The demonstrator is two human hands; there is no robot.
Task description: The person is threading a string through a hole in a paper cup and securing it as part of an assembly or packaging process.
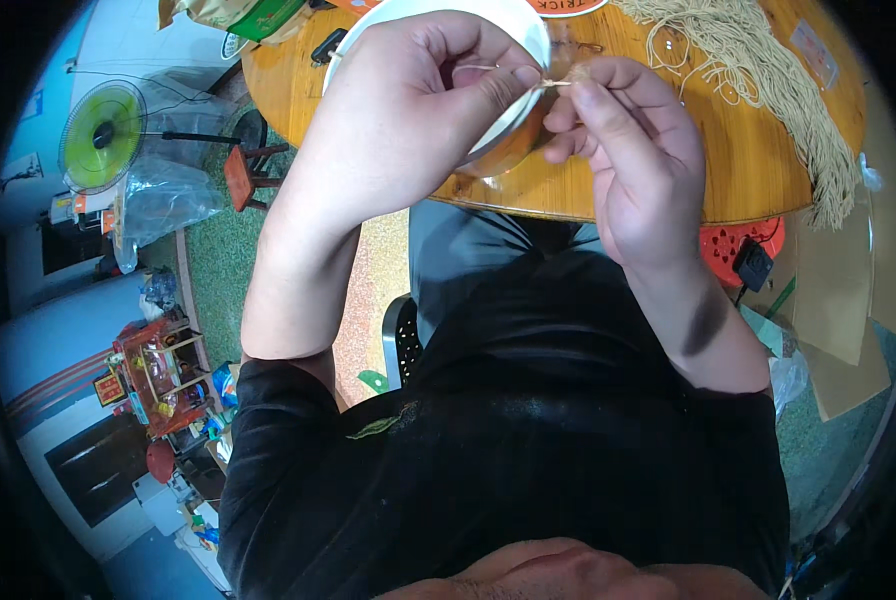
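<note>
Both my hands are raised over the near edge of a wooden table, pinching a thin tan cord (556, 84) between them. My left hand (433, 95) has its thumb and forefinger closed on the cord, and a strand runs back across its fingers. My right hand (633, 130) grips the other side close by, where a small frayed tuft shows at the fingertips. Whether the cord is knotted there is too small to tell. Behind and below my left hand stands a white bowl (523, 22), partly hidden by the hand.
A big bundle of tan cords (748, 60) drapes over the right side of the wooden table (758, 185). A small black object (329, 46) lies left of the bowl. At the left are a green fan (103, 135) and a wooden stool (240, 178). Cardboard (833, 300) lies right.
</note>
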